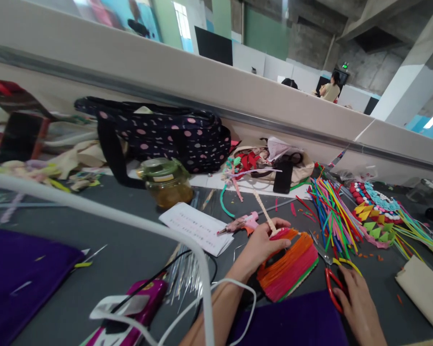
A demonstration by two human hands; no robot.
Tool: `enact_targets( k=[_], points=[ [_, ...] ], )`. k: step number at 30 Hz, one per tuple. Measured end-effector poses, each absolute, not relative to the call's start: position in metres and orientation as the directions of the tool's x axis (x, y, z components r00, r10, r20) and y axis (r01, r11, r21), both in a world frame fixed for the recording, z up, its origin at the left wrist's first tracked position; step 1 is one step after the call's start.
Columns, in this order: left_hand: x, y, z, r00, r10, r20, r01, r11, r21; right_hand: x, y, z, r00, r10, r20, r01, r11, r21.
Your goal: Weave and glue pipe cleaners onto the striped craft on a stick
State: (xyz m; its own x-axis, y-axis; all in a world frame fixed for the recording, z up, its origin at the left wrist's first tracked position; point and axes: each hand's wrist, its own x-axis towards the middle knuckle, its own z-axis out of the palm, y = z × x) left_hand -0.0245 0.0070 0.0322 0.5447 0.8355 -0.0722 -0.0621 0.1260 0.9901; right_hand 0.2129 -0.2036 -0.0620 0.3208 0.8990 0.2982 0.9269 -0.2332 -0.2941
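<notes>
Left hand (261,245), lower centre of the frame, is closed around the upper edge of a fan-shaped woven piece of orange, pink and green strips (287,266); thumb lies across the top, fingers curl behind. The piece rests on the dark grey tabletop (130,250), tilted toward the lower right, with a pale beaded stick (264,211) rising from its top past the thumb.

Right hand (359,302), lower right, lies palm down on the red handles of a pair of scissors (330,274); fingers rest on the loops, and whether they pass through them cannot be told. The blades point up-left, just beside the woven piece.

Just above the left hand lies a pink glue gun (243,222), beside a white printed sheet (198,227). Right of centre, a spread bundle of multicoloured straws (328,211) fans across the table. Further up stand a glass jar with amber liquid (168,185) and a dark polka-dot bag (166,134).
</notes>
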Motion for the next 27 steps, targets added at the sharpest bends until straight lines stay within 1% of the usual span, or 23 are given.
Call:
enact_targets(
  k=[3, 5, 7, 11, 16, 18, 20, 23, 25, 27],
  points=[
    [-0.026, 0.005, 0.036, 0.544, 0.836, -0.078, -0.006, 0.097, 0.995, 0.219, -0.203, -0.063, 0.308, 0.904, 0.296, 0.94, -0.243, -0.238],
    [-0.027, 0.005, 0.037, 0.555, 0.828, -0.077, -0.002, 0.094, 0.996, 0.225, -0.2, -0.061, 0.308, 0.908, 0.283, 0.944, -0.255, -0.208],
    [-0.028, 0.006, 0.036, 0.572, 0.816, -0.082, -0.018, 0.112, 0.994, 0.231, -0.197, -0.06, 0.303, 0.916, 0.262, 0.944, -0.251, -0.212],
    [-0.028, 0.006, 0.033, 0.613, 0.785, -0.089, -0.091, 0.183, 0.979, 0.238, -0.192, -0.059, 0.316, 0.918, 0.239, 0.926, -0.244, -0.289],
    [-0.029, 0.006, 0.033, 0.669, 0.741, -0.062, -0.174, 0.237, 0.956, 0.236, -0.199, -0.052, 0.439, 0.87, 0.227, 0.862, -0.336, -0.38],
    [-0.031, 0.006, 0.034, 0.682, 0.729, -0.059, -0.187, 0.252, 0.95, 0.237, -0.206, -0.048, 0.47, 0.85, 0.237, 0.832, -0.337, -0.44],
    [-0.032, 0.006, 0.036, 0.697, 0.714, -0.066, -0.192, 0.275, 0.942, 0.239, -0.216, -0.044, 0.496, 0.823, 0.276, 0.797, -0.306, -0.521],
    [-0.034, 0.005, 0.038, 0.74, 0.669, -0.073, -0.199, 0.321, 0.926, 0.238, -0.228, -0.034, 0.497, 0.806, 0.32, 0.74, -0.201, -0.642],
    [-0.036, 0.004, 0.04, 0.765, 0.641, -0.063, -0.199, 0.329, 0.923, 0.233, -0.234, -0.024, 0.445, 0.839, 0.313, 0.736, -0.143, -0.662],
    [-0.037, 0.004, 0.041, 0.777, 0.628, -0.044, -0.198, 0.31, 0.93, 0.224, -0.237, -0.011, 0.386, 0.872, 0.299, 0.772, -0.128, -0.623]
  ],
)
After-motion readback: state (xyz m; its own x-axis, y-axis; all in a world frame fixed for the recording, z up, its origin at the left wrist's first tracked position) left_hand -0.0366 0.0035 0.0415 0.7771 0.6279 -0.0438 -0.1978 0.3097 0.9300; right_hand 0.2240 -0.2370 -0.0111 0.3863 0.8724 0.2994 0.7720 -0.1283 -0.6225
